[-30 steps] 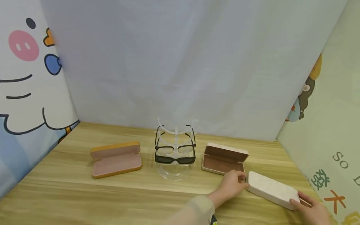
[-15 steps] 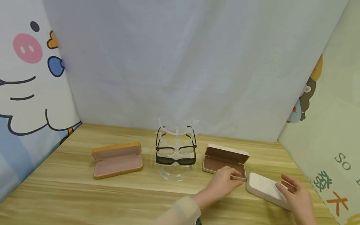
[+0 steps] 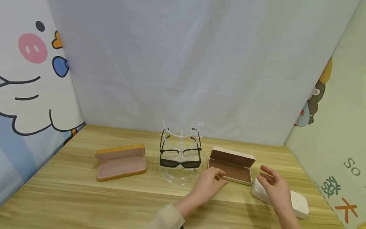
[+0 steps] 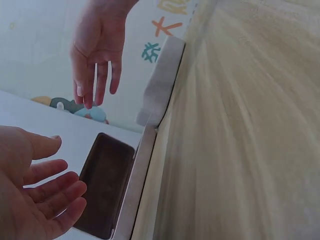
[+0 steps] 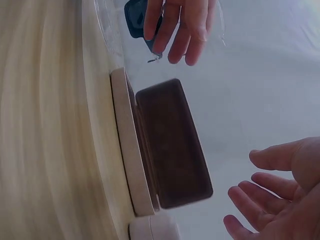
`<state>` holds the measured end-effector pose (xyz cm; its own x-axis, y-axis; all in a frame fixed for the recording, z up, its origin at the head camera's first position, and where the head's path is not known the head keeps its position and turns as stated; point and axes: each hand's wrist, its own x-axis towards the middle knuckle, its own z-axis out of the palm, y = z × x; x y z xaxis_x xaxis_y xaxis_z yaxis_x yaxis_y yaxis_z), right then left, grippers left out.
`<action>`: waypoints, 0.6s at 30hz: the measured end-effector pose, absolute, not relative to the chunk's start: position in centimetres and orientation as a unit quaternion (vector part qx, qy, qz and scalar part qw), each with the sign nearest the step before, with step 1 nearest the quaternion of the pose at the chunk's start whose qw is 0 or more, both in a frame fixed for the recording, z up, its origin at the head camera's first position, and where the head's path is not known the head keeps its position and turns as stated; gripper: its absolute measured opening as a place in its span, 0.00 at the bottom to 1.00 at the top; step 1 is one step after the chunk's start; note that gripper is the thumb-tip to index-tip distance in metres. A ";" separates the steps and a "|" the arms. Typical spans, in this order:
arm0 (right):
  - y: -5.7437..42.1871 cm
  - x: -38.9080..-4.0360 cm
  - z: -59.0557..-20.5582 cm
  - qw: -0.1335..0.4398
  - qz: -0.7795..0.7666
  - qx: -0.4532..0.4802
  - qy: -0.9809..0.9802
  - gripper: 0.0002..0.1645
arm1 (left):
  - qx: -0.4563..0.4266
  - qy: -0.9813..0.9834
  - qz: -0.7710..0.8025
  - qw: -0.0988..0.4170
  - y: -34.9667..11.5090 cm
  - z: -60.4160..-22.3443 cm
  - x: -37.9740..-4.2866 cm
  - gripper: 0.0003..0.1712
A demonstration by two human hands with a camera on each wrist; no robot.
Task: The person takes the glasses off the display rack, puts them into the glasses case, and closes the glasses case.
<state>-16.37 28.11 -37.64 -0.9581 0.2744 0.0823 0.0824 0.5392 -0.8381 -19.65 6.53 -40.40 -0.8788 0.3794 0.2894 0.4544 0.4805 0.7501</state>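
My left hand (image 3: 204,188) is empty, its fingers relaxed in front of an open glasses case (image 3: 235,171) with a pale shell and brown lining. Over a closed white glasses case (image 3: 299,204) at the right hovers my right hand (image 3: 276,192), fingers loose and holding nothing; it hides the middle of that case from the head camera. The right wrist view shows the brown-lined lid (image 5: 172,147) standing up, with nothing visible inside it. In the left wrist view the closed case (image 4: 162,80) lies end to end with the open one.
A clear display stand (image 3: 181,132) at the centre carries black-rimmed glasses (image 3: 180,151) above dark sunglasses (image 3: 180,163). Left of it lies an open orange case (image 3: 121,167) with pink lining. A white cloth (image 3: 177,63) hangs behind the wooden table (image 3: 100,203).
Both hands have come off the closed white case, which stays on the table. The left hand has moved left past the open case's front; the right hand has moved left and up.
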 end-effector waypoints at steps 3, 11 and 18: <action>26.9 -16.8 -37.5 0.094 0.480 -0.091 -0.867 0.29 | -0.240 -0.858 -0.450 0.059 5.5 -40.1 -19.6 0.14; 24.3 -17.6 -37.1 0.084 0.496 -0.054 -0.862 0.27 | -0.210 -0.861 -0.456 0.076 2.4 -39.4 -19.8 0.15; 22.1 -18.2 -37.4 0.086 0.516 -0.040 -0.851 0.24 | -0.203 -0.868 -0.439 0.118 -0.2 -38.8 -19.5 0.14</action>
